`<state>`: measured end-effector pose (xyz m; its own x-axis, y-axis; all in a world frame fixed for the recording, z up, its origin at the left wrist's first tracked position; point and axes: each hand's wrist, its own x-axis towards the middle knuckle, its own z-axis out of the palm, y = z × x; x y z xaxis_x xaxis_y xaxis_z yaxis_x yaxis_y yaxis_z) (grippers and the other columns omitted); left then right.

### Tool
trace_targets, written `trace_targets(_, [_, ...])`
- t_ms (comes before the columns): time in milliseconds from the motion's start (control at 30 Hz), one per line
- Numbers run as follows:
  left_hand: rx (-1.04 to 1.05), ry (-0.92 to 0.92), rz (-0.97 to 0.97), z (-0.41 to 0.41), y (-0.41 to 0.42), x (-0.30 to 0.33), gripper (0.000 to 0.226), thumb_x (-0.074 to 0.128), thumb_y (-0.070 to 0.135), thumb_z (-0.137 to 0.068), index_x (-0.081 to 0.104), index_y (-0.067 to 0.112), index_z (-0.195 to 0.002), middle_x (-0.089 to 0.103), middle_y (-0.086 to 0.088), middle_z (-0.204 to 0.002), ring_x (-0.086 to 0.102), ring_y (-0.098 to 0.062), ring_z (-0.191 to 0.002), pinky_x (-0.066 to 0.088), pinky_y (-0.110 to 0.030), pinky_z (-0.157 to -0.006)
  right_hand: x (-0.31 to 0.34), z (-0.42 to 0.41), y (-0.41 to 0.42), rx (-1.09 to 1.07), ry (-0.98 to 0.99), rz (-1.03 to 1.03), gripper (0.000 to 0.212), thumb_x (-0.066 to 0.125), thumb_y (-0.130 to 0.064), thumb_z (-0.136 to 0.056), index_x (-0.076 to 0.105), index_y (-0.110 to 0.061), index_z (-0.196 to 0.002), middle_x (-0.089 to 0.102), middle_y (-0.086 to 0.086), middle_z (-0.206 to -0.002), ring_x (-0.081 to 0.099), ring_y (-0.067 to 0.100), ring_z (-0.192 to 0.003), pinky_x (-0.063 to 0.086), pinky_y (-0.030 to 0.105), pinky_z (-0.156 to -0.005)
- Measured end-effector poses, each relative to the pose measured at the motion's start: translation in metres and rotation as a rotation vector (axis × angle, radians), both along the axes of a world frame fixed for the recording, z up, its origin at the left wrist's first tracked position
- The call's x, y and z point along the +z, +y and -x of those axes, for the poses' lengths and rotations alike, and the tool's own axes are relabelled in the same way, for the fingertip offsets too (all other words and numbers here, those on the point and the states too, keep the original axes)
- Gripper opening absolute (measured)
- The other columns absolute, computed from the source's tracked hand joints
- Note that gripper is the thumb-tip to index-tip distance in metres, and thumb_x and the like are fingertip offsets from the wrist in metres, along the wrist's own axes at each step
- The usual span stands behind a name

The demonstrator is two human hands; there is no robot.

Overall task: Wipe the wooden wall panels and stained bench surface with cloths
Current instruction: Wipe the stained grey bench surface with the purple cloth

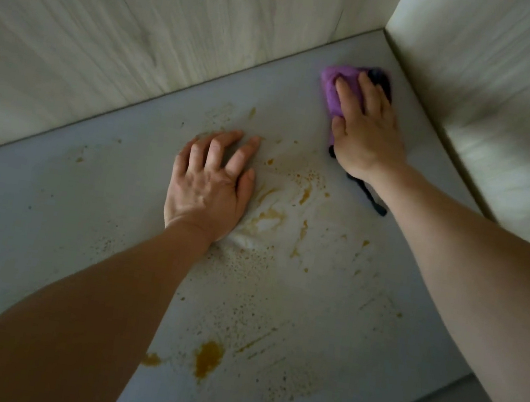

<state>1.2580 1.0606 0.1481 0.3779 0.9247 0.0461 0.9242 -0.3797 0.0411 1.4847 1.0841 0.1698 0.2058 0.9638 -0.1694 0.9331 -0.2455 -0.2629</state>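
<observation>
right, starting from the big orange-brown stain (207, 358) low on the bench (49, 221) and going left to right: up and left of it the left hand (211, 186) lies with fingers spread, pressing a white cloth (252, 233) that peeks out beside the wrist, already smeared. farther up and right of the stain, near the corner where the wall panels (111, 26) meet, the right hand (366, 126) presses flat, fingers straight, on a purple cloth (332, 89) with a dark strip (368, 195) trailing. both cloths look soft, light and limp, so a flat palm on top should handle them best.
</observation>
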Motion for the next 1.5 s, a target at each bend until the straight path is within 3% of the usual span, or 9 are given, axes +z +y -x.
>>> trace_targets(100, [0.000,0.009,0.056,-0.002,-0.001,0.007,0.049,0.023,0.046,-0.099,0.026,0.035,-0.147,0.032,0.002,-0.145,0.031,-0.026,-0.128,0.019,-0.041,-0.111,0.004,-0.001,-0.025,0.008,0.019,0.000,0.053,0.033,-0.029,-0.101,0.015,-0.029,-0.151,0.001,0.004,-0.160,0.001,0.026,-0.146,0.005,0.035,-0.117])
trace_targets(333, [-0.001,-0.023,0.019,-0.014,-0.018,0.025,0.039,0.036,0.034,-0.099,0.046,0.023,-0.136,0.045,-0.004,-0.138,0.044,-0.029,-0.122,0.027,-0.044,-0.111,0.007,0.008,-0.096,-0.002,0.071,-0.005,0.052,0.039,-0.025,-0.099,0.024,-0.028,-0.149,0.008,0.006,-0.159,0.007,0.027,-0.146,0.006,0.036,-0.117])
trace_targets(433, [-0.048,-0.104,0.050,-0.029,-0.048,0.020,0.039,0.042,0.035,-0.096,0.051,0.023,-0.133,0.051,-0.005,-0.132,0.050,-0.031,-0.115,0.035,-0.045,-0.105,0.006,0.015,-0.132,-0.029,0.083,-0.004,0.053,0.030,-0.035,-0.095,0.031,-0.025,-0.147,0.016,0.010,-0.157,0.014,0.033,-0.144,0.014,0.041,-0.116])
trace_targets(567, [-0.020,-0.071,0.178,-0.036,-0.064,0.009,0.050,0.030,0.044,-0.099,0.027,0.032,-0.147,0.032,0.000,-0.147,0.030,-0.028,-0.133,0.024,-0.044,-0.112,0.001,0.023,-0.167,-0.058,0.079,-0.014,0.057,0.025,-0.038,-0.090,0.040,-0.024,-0.143,0.027,0.012,-0.154,0.026,0.037,-0.140,0.025,0.047,-0.112])
trace_targets(867, [-0.001,-0.044,0.080,-0.035,-0.068,-0.002,0.054,0.024,0.045,-0.096,0.025,0.030,-0.148,0.033,-0.002,-0.147,0.020,-0.025,-0.132,0.026,-0.044,-0.109,0.006,0.002,-0.102,-0.098,0.027,0.071,0.056,0.031,-0.034,-0.100,0.009,-0.033,-0.151,-0.006,0.002,-0.159,-0.003,0.026,-0.146,0.005,0.041,-0.118])
trace_targets(1133, [-0.003,-0.045,0.102,-0.036,-0.067,0.001,0.055,0.025,0.045,-0.096,0.024,0.028,-0.149,0.033,-0.003,-0.147,0.023,-0.026,-0.130,0.028,-0.046,-0.108,-0.001,0.028,-0.189,-0.125,0.055,-0.053,0.052,0.030,-0.035,-0.094,0.038,-0.024,-0.144,0.025,0.011,-0.155,0.025,0.036,-0.140,0.031,0.051,-0.109])
trace_targets(1267, [-0.005,-0.073,0.059,-0.036,-0.067,-0.007,0.055,0.025,0.044,-0.095,0.026,0.026,-0.148,0.036,-0.005,-0.143,0.023,-0.026,-0.127,0.032,-0.048,-0.105,-0.002,0.013,-0.169,-0.090,0.021,-0.022,0.057,0.026,-0.040,-0.091,0.036,-0.024,-0.145,0.023,0.013,-0.155,0.024,0.038,-0.140,0.025,0.049,-0.112])
trace_targets(1400, [-0.009,-0.047,0.069,-0.035,-0.068,-0.006,0.056,0.021,0.045,-0.096,0.022,0.028,-0.149,0.033,-0.004,-0.146,0.019,-0.025,-0.130,0.028,-0.046,-0.108,-0.003,-0.010,-0.114,-0.170,-0.013,0.066,0.059,0.021,-0.042,-0.094,0.013,-0.029,-0.151,0.000,0.008,-0.159,0.002,0.030,-0.146,0.009,0.045,-0.118])
trace_targets(1500, [-0.003,-0.053,0.076,-0.036,-0.067,-0.005,0.057,0.020,0.045,-0.095,0.024,0.028,-0.149,0.034,-0.004,-0.147,0.017,-0.024,-0.129,0.027,-0.046,-0.108,-0.001,-0.006,-0.123,-0.176,0.021,0.021,0.056,0.024,-0.038,-0.096,0.017,-0.028,-0.151,0.003,0.007,-0.159,0.005,0.031,-0.146,0.012,0.045,-0.117])
